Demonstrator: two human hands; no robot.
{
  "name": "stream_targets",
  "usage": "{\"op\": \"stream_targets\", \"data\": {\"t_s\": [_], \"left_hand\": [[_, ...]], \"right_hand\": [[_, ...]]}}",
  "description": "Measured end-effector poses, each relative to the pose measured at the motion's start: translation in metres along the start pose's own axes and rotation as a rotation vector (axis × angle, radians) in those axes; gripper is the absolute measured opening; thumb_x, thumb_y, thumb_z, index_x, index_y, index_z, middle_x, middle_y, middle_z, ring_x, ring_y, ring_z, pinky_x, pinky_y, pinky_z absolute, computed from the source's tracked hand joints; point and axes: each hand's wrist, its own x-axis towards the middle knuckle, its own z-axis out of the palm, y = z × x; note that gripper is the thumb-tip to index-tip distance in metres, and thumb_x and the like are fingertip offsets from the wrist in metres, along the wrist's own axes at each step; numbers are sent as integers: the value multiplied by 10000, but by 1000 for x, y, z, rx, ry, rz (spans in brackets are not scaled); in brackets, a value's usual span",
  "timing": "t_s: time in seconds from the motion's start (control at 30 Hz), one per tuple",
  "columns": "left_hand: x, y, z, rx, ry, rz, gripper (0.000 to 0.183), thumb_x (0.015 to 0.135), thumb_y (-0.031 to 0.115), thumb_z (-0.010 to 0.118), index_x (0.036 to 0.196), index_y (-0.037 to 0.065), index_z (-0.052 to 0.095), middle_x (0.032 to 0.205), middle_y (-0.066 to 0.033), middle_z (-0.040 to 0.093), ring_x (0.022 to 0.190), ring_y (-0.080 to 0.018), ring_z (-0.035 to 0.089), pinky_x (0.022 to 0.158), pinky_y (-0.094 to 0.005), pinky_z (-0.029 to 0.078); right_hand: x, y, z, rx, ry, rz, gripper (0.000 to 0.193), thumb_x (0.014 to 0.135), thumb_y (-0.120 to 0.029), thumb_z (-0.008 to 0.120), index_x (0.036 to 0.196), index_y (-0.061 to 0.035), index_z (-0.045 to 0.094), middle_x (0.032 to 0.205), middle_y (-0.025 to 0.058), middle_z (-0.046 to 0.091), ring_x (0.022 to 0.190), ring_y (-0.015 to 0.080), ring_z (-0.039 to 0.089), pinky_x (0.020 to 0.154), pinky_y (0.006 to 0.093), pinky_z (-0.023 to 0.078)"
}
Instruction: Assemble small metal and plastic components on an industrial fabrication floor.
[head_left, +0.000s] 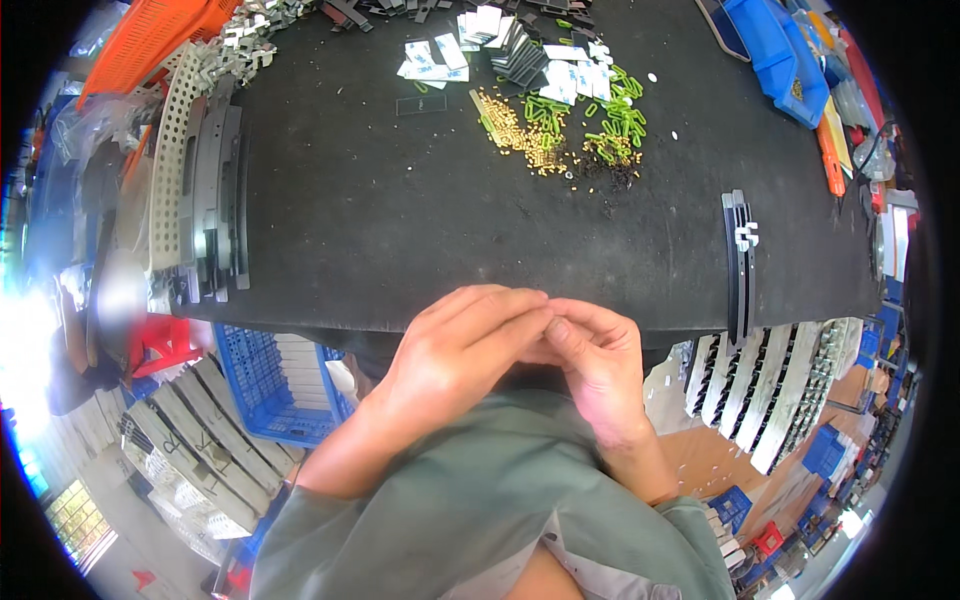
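My left hand (450, 345) and my right hand (600, 365) meet at the table's near edge. Their fingertips are pinched together, and whatever is between them is hidden or too small to name. Farther off on the black table top (370, 220) lies a loose heap of small brass-coloured parts (507, 125). Green oval rings (625, 115) are scattered around it. Behind these are white square pads (435, 65) and a leaning row of dark flat plates (520, 60). To the right of my hands, long dark strips (740, 280) lie side by side, with a pale metal clip (746, 236) across them.
Long metal strips (215, 190) stand along the left edge beside a perforated pale tray (170, 160). An orange basket (150, 40) and heaped metal pieces (240, 50) are at back left. Blue bins (780, 60) line the back right. Below the table stands a blue crate (265, 400).
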Motion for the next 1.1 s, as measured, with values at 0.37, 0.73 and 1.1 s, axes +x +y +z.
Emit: {"op": "stream_targets", "data": {"t_s": [0.37, 0.73, 1.1], "left_hand": [[10, -28, 13, 310, 154, -502, 193, 850, 97, 763, 1033, 58, 717, 979, -77, 651, 664, -193, 630, 616, -317, 526], [11, -27, -4, 67, 59, -296, 136, 857, -16, 698, 981, 23, 657, 1026, -112, 609, 729, -222, 644, 601, -323, 512], [6, -23, -12, 75, 33, -423, 82, 976, 83, 583, 983, 7, 553, 1006, -154, 582, 759, -297, 594, 681, -372, 480]], "right_hand": [[3, -7, -6, -217, 99, -207, 193, 965, -43, 654, 1131, 49, 687, 970, 177, 739, 826, 239, 738, 730, 349, 626], [45, -22, 17, -443, 5, 23, 179, 1004, -162, 642, 1062, -4, 701, 810, 39, 685, 666, 94, 642, 581, 239, 532], [52, -16, 36, -608, -53, -86, 131, 962, -86, 672, 1014, 19, 731, 794, 17, 690, 656, 53, 588, 569, 226, 481]]}}
